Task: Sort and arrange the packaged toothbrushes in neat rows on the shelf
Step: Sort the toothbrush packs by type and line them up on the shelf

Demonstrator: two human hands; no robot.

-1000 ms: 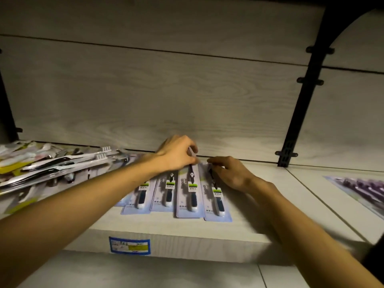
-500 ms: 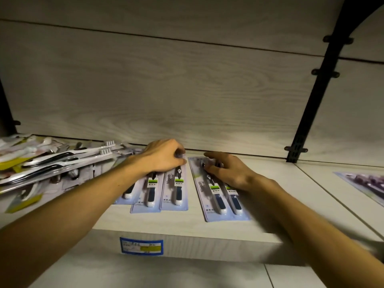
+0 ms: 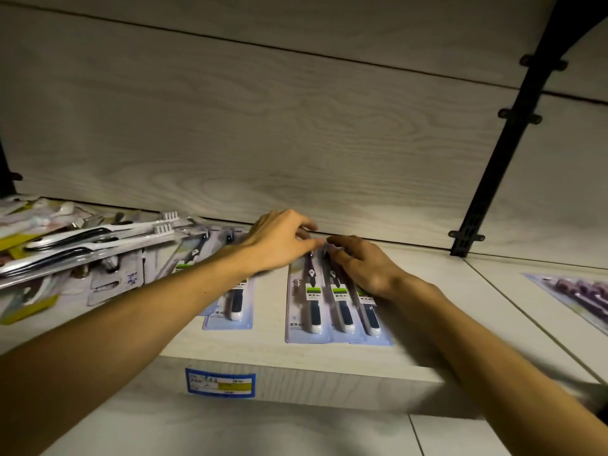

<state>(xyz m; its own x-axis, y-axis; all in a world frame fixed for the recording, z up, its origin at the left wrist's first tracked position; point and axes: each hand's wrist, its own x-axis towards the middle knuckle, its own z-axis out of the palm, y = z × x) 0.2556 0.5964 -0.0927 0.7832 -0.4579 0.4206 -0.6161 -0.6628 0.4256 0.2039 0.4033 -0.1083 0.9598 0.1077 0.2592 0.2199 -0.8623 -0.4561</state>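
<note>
1. Pale-blue carded toothbrush packs (image 3: 309,304) are lying flat on the wooden shelf (image 3: 296,360), three of them overlapping side by side near the front edge; I am working at their far ends, close to the back panel (image 3: 296,143).
2. My left hand (image 3: 279,241) is reaching over with fingers curled down onto the top of the leftmost pack of that group; whether it is pinching the card or only pressing it I cannot tell; my right hand (image 3: 362,268) is lying over the two packs beside it, fingers bent and spread, pressing them flat.
3. I am judging the step to be squaring this group into a row; the good way is keeping the right hand as an anchor while the left is nudging its pack until the bottom edges are lining up.
4. Two more blue packs (image 3: 230,307) are sitting apart to the left, partly under my left forearm; I am thinking they need closing up next.
5. The jumbled heap (image 3: 82,245) at far left is waiting unsorted; sliding, not lifting, should be keeping the slippery cards from fanning.
</note>
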